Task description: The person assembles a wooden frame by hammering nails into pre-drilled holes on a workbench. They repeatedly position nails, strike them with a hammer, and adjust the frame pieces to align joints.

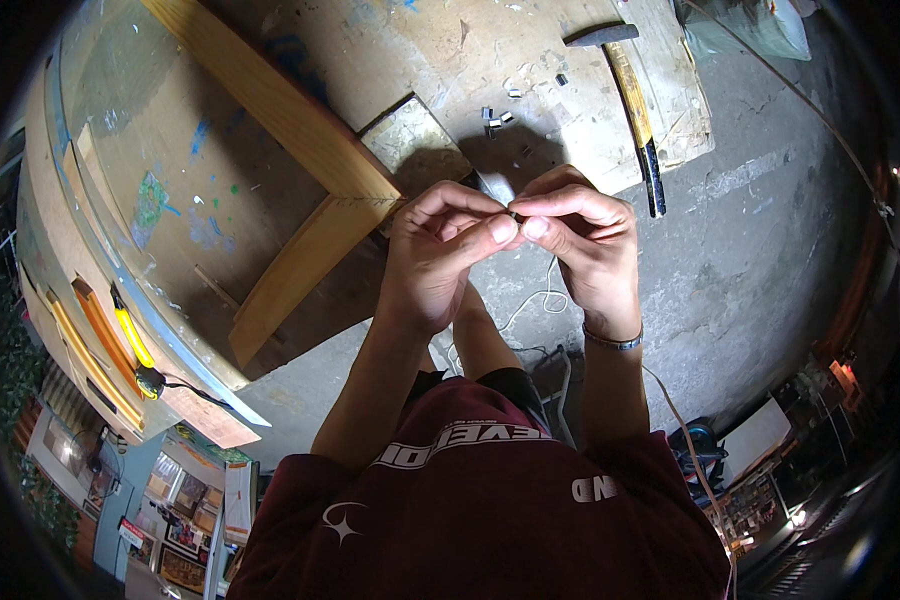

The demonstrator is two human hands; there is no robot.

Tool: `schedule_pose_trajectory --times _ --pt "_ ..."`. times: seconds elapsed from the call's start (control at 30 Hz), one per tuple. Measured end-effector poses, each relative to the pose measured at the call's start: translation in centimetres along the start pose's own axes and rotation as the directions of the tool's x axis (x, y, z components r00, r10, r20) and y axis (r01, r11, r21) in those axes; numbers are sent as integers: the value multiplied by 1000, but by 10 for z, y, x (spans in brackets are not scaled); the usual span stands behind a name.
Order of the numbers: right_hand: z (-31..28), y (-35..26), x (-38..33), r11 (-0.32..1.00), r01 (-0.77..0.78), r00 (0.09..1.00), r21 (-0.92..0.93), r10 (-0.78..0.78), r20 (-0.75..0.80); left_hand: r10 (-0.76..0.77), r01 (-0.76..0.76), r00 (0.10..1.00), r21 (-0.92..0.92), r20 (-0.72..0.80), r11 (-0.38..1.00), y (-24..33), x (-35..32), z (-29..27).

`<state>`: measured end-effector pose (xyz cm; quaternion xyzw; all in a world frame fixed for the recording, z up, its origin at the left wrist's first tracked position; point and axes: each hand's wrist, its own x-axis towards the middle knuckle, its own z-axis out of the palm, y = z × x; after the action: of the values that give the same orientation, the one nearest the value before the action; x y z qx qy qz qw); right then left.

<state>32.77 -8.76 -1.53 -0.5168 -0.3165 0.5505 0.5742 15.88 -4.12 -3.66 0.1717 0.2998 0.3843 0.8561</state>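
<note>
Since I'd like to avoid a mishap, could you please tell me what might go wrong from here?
The small dark piece pinched between the left hand and right hand could slip and drop. The hammer sticks out past the worktop, so a knock could tip it off. The small metal pieces lying loose could scatter if brushed.

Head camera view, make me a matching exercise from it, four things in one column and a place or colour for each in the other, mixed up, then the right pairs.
1. Hammer
2. Shirt
3. Bracelet
4. Tiny piece

A. Pinched between the left hand and the right hand
B. Dark red
C. Head resting on the board
D. Around the right wrist

Pairs: 1-C, 2-B, 3-D, 4-A
</note>
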Motion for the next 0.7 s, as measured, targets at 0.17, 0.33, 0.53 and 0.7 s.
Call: schedule_pose_trajectory --times 0.17,0.33,0.53,0.7 --pt "6 0 2 994 -45 999 99 47 -16 21 -21 1000 4 -11 1000 1 1 2" --pt "4 11 11 986 8 983 -167 -38 -179 -23 26 998 52 -65 998 2 2 7" --pt "-4 -9 6 935 188 982 -299 -175 72 -2 5 999 79 -40 997 4 3 5" --pt "-6 -5 3 962 137 990 -238 -137 14 -44 47 998 74 -40 996 4 3 7"
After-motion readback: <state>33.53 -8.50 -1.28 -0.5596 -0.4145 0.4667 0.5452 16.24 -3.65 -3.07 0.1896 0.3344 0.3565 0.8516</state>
